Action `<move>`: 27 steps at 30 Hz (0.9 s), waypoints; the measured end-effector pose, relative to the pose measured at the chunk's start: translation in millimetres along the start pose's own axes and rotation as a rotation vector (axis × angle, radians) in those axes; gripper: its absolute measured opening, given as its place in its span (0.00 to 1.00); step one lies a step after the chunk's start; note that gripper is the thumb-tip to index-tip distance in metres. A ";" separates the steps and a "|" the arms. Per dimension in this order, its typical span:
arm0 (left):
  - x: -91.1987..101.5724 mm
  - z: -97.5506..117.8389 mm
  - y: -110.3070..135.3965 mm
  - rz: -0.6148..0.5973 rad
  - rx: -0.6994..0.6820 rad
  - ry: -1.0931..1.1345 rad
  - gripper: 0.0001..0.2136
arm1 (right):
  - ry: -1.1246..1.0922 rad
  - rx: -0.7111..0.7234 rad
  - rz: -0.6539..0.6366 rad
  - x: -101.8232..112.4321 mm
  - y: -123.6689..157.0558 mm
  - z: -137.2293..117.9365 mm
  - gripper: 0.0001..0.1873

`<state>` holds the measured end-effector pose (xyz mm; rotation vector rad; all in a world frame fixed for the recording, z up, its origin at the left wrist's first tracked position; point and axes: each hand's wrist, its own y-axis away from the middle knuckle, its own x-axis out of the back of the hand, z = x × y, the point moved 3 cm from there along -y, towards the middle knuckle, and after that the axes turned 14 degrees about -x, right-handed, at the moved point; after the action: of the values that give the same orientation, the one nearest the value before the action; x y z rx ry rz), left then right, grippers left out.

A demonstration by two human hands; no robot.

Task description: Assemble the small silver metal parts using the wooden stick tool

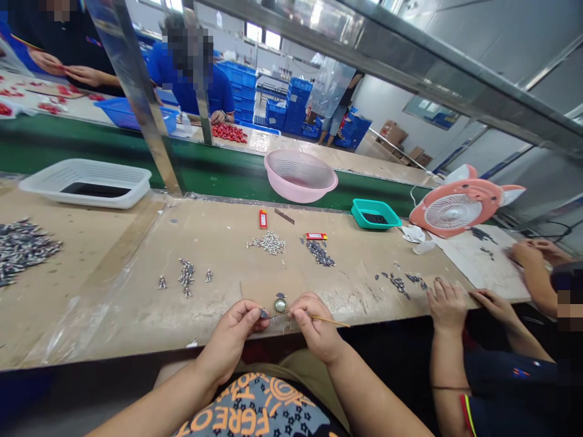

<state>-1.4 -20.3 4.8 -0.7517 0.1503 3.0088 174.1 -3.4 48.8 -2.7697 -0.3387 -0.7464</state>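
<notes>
Live from the head camera, I have the left hand (230,340) at the bench edge, its thumb and fingertips (252,311) pressed together, pinching a tiny grey metal part (263,314); the right hand (316,328) is just beside it, its fingers (303,315) curled and pinching a thin wooden stick (330,321), whose tip runs across toward that part; just above the gap between the hands, a small round disc (280,304) with a gold-coloured rim lies on the tan workbench (113,303); beyond it I see a loose heap of small silvery metal parts (269,243) and a darker heap (317,252), with a red packet (263,219) nearby; farther left, a wide grey heap (22,250) sits near the edge of my view; past the bench, a pink plastic basin (300,176) and a white tray (86,182) sit on the green conveyor belt (218,176); off to the right, a co-worker's hands (449,303) are near scattered dark parts (398,284).
</notes>
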 end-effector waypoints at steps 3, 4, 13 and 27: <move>0.2 0.0 -0.4 0.015 0.000 0.014 0.07 | 0.126 -0.031 0.055 3.4 2.1 16.7 0.09; 0.0 0.0 -0.5 0.014 0.002 0.015 0.07 | 0.164 -0.033 0.054 3.3 3.4 21.0 0.09; -2.8 1.7 -0.8 0.005 -0.005 -0.023 0.08 | 0.164 -0.040 0.014 -2.1 7.6 29.9 0.08; -3.9 2.9 -0.4 -0.037 -0.017 -0.020 0.08 | -0.173 -0.049 -0.014 -9.0 2.8 -11.1 0.11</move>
<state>0.7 -19.6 9.1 -0.7167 0.1096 2.9852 162.3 -10.8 52.9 -2.8886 -0.3778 -0.5255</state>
